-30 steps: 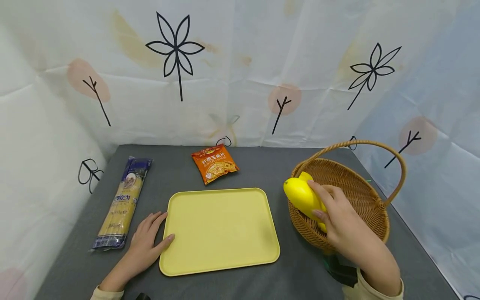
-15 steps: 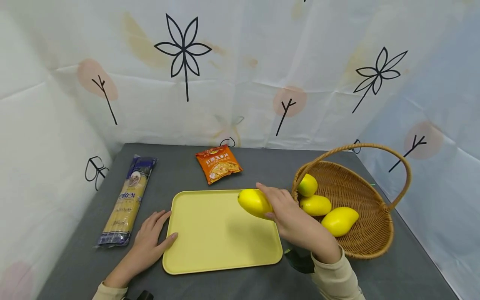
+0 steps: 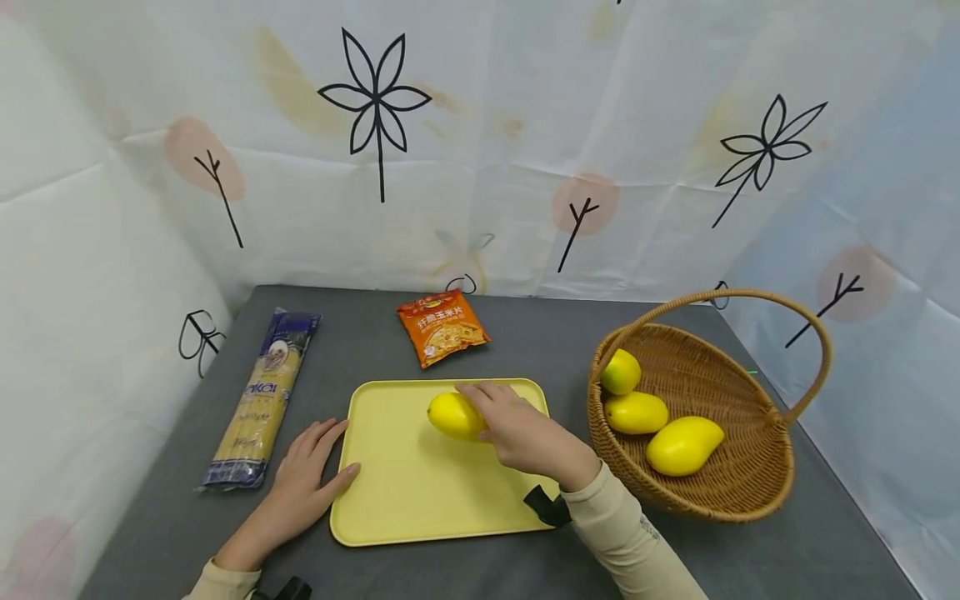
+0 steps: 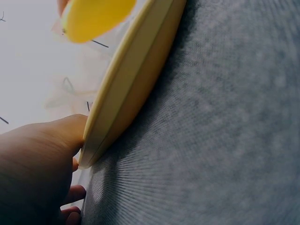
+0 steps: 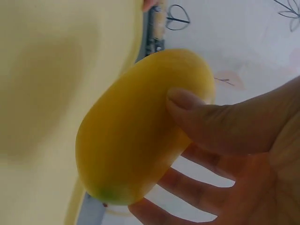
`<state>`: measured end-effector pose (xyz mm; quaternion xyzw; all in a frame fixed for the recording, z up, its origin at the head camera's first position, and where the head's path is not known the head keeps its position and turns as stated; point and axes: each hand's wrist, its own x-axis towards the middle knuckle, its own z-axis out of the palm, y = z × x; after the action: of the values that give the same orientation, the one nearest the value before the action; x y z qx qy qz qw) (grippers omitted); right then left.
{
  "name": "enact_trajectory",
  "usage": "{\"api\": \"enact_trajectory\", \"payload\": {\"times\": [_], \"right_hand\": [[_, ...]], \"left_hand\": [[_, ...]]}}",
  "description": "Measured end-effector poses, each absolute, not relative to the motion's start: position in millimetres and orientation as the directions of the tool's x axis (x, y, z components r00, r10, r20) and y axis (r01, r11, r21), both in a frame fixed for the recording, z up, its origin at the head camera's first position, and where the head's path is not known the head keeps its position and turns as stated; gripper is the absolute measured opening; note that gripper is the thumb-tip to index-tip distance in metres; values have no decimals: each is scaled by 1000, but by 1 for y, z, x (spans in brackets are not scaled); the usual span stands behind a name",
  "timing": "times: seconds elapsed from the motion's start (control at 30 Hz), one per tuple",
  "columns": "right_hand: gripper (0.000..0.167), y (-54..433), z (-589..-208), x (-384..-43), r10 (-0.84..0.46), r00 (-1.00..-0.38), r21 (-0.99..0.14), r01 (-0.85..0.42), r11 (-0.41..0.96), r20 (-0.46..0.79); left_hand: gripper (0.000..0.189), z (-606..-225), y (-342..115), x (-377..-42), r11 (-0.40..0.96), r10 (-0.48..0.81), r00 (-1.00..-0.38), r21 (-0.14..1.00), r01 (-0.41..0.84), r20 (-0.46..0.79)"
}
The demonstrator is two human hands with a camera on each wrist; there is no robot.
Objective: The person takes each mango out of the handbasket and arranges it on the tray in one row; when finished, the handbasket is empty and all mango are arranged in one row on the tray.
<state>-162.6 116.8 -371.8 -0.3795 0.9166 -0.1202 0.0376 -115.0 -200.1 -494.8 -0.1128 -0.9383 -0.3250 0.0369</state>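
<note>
A yellow mango (image 3: 453,417) hangs over the middle of the pale yellow tray (image 3: 397,508), held by my right hand (image 3: 528,433). In the right wrist view the thumb lies on one side of the mango (image 5: 136,131), which has a greenish end, and the fingers curl round the other. The tray shows a shadow under it. My left hand (image 3: 303,475) lies at the tray's left edge, fingers relaxed. Its thumb touches the rim, as the left wrist view shows. To the right, a wicker basket (image 3: 720,367) has 3 more yellow mangoes (image 3: 684,446) inside.
An orange snack packet (image 3: 442,327) lies behind the tray. On the left is a long spaghetti pack (image 3: 262,400) with blue ends. Everything stands on a grey cloth-covered table (image 3: 540,333), with a patterned white curtain (image 3: 480,125) behind. The basket's handle arches high.
My right hand has lifted the mango out of the basket and carried it left over the tray. The left hand stays at the tray's edge.
</note>
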Motion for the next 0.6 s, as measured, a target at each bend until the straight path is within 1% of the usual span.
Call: {"api": "enact_trajectory", "payload": {"times": [0.1, 0.23, 0.33, 0.47, 0.6], "right_hand": [[65, 111, -380, -164, -711, -703, -193, -700, 688, 11], [70, 106, -390, -164, -720, -694, -140, -712, 688, -7], [71, 104, -395, -163, -726, -687, -108, -721, 684, -12], [65, 102, -398, -161, -730, -683, -86, -728, 680, 5], [66, 102, -400, -157, -743, -668, -72, -743, 666, 25]], "left_hand": [[65, -495, -200, -115, 765, 185, -972, 601, 233, 142], [65, -495, -200, -115, 765, 182, -974, 603, 228, 137], [64, -494, -199, -116, 765, 186, -972, 601, 234, 142], [64, -494, -199, -117, 764, 187, -971, 601, 237, 146], [63, -493, -199, -116, 766, 181, -973, 600, 229, 141]]}}
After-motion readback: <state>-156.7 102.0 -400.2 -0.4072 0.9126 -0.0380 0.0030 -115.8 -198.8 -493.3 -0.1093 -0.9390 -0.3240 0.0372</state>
